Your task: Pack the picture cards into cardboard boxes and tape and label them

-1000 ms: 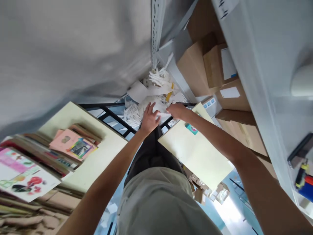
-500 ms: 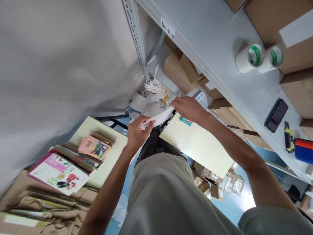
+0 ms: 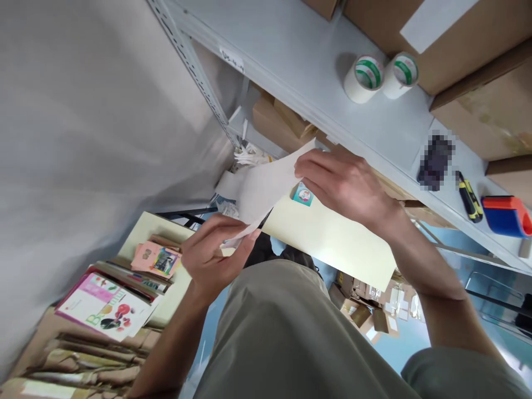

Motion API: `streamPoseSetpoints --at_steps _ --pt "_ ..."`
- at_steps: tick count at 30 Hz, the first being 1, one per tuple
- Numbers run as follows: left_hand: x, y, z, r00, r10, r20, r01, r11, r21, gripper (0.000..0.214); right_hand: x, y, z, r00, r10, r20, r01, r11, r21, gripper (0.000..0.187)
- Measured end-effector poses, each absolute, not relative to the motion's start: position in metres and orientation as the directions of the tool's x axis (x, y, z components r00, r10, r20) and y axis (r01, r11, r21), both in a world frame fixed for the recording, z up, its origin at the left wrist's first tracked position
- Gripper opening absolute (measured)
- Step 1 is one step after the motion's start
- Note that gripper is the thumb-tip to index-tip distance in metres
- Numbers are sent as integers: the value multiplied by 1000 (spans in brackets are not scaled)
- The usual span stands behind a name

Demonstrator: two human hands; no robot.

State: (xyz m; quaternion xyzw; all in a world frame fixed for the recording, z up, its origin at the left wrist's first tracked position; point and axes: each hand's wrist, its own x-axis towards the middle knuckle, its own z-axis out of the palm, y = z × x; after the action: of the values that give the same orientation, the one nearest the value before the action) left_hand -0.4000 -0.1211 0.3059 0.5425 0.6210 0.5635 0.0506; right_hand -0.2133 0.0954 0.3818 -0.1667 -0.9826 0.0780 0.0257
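Observation:
Both my hands hold one white sheet of paper (image 3: 266,185) in front of my chest. My left hand (image 3: 214,252) pinches its lower corner, fingers curled. My right hand (image 3: 343,185) grips its upper edge near the shelf. Behind the sheet lies a pile of white paper scraps (image 3: 249,155) in the corner below the shelf. A pale yellow board (image 3: 332,241) with a small teal sticker (image 3: 302,194) sits under my right wrist.
A grey metal shelf (image 3: 316,72) carries two tape rolls (image 3: 380,75), a dark phone (image 3: 435,160), a yellow utility knife (image 3: 469,195), a red-blue tape dispenser (image 3: 505,215) and cardboard boxes (image 3: 457,39). Colourful books (image 3: 106,305) are stacked at the lower left on another pale board (image 3: 166,307).
My hands have lifted the white sheet out of the scrap pile and brought it up toward me. The view has swung up, showing more of the shelf.

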Motion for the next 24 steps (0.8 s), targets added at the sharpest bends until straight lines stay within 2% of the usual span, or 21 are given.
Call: streamPoseSetpoints --at_steps 5,8,11,15,19,22,24 --pt "-337 -122 347 -342 709 617 685 -261 680 20 -133 90 410 -921 342 186 308 932 -191 31" --pt "-281 -123 363 -329 714 617 654 -299 695 29 -70 86 420 -898 348 268 299 931 -208 30" --pt "-220 -125 373 -253 744 618 607 -376 701 41 0 80 423 -860 406 308 341 908 -244 31" --pt "-137 -123 371 -91 799 595 605 -431 670 45 93 69 415 -793 527 306 447 845 -295 30" --pt "-60 -110 344 66 817 572 556 -506 660 42 179 60 383 -737 618 272 540 782 -313 27" --pt "-14 -99 310 222 813 538 526 -565 636 31 233 55 341 -686 704 186 643 705 -299 28" --pt "11 -95 285 314 833 455 531 -552 643 25 261 50 307 -644 758 101 711 642 -287 30"
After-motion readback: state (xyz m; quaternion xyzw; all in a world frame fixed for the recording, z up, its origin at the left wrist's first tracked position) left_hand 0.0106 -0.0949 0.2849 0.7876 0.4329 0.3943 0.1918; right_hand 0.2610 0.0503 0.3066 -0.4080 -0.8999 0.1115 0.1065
